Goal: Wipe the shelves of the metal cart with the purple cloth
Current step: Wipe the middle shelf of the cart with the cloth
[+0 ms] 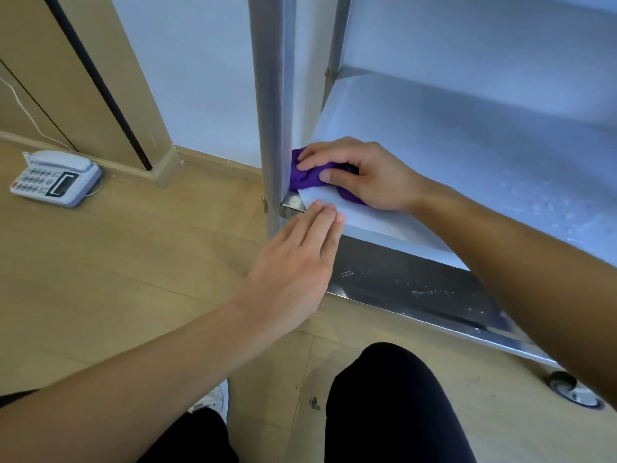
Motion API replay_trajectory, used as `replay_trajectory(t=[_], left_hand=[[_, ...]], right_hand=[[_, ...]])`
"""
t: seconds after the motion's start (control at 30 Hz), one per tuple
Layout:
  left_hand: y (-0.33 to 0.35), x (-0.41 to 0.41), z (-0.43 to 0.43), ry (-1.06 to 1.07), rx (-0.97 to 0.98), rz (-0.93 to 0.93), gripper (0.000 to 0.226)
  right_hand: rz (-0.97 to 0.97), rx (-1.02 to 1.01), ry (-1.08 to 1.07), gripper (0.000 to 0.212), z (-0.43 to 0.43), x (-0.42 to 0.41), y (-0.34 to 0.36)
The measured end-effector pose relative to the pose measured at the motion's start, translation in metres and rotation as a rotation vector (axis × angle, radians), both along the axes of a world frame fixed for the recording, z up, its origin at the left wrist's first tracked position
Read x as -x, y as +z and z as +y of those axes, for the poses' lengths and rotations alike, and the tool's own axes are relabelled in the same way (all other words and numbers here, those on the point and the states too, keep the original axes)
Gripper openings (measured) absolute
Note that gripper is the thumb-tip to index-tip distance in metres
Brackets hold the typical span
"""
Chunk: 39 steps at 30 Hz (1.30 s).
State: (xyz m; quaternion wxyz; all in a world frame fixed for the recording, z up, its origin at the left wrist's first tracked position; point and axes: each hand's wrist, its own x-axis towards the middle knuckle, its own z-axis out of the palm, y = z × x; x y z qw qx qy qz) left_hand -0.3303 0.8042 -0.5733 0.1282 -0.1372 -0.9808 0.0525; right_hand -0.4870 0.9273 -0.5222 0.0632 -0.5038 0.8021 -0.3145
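**Head camera: cleaning the corner of the cart shelf**

Head camera looks down at my two hands. I am crouched low by the metal cart [339, 45] so I can reach in.

My right hand [360, 175] is on the purple cloth [305, 177]. My fingers and thumb curl over it and hold it in a bunch. I push it down on the middle shelf [467, 168], right in the front left corner. The cloth touches the tall metal post [272, 111]. I hold it bunched up so it can squeeze into that tight spot, where dirt likes to hide.

My left hand [293, 262] is flat and open, with the fingers straight and close together. The fingertips [329, 212] touch the front edge of the same shelf, near the corner. I think that hand is there to hold the cart steady. The cart has a wheel [576, 390], so it could roll when I push.

I think the job is only partly done. The bottom shelf [417, 282] has white marks on it, and the far part of the middle shelf looks spotty too.

A phone [55, 177] sits on the wooden floor [133, 262], well apart from the cart. It is out of my way.
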Motion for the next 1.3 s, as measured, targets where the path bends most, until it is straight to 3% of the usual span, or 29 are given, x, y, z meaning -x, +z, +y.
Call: replay_trajectory(t=[0.5,0.67,0.87,1.07,1.3], left_hand=[[0.014,0.004,0.004,0.052,-0.034,-0.028,0.050],[0.018,0.022,0.011,0.010,-0.122,0.030,0.032],[0.018,0.045,0.026,-0.074,-0.189,0.027,0.037],[0.016,0.062,0.046,-0.121,-0.214,-0.006,0.037],[0.016,0.082,0.082,-0.226,-0.254,0.032,0.036]], right_hand=[[0.135,0.004,-0.195,0.028,0.042,-0.037,-0.012],[0.172,-0.045,-0.451,0.034,0.062,-0.032,-0.018],[0.114,-0.143,-0.863,0.041,0.103,-0.011,-0.017],[0.159,-0.119,-0.788,0.044,0.089,-0.033,-0.025],[0.154,-0.104,-0.901,0.044,0.119,-0.037,-0.028]])
